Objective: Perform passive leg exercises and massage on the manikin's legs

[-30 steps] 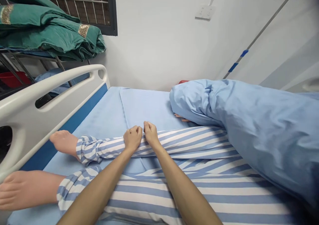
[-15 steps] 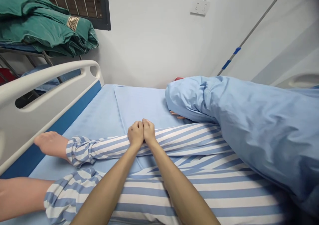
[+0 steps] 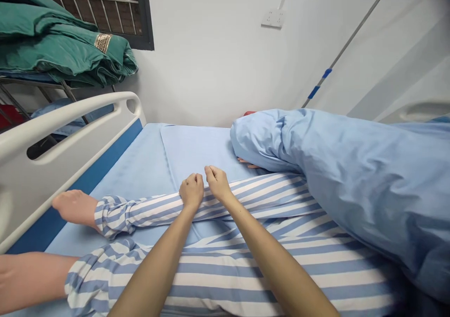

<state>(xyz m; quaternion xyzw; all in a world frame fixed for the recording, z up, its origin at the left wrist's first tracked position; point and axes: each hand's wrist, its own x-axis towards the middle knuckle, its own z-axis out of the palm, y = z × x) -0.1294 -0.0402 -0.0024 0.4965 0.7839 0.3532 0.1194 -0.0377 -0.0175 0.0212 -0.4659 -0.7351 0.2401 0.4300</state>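
Note:
Two legs in blue-and-white striped trousers lie across the bed, with bare feet at the left. My left hand is curled into a fist on the far trouser leg, around the knee. Just right of it, my right hand is also a fist, held over the same leg with a small gap between the two hands. No cloth is drawn up by either fist. The undersides of both hands are hidden. The far foot points up near the bed's end board.
A light blue quilt covers the body at the right, with fingertips showing under its edge. The white end board closes the bed at left. A drip stand leans behind. Green folded bedding lies at upper left.
My right hand has moved right, away from my left hand, so a gap shows between them. My left hand stays on the leg. The view has shifted slightly.

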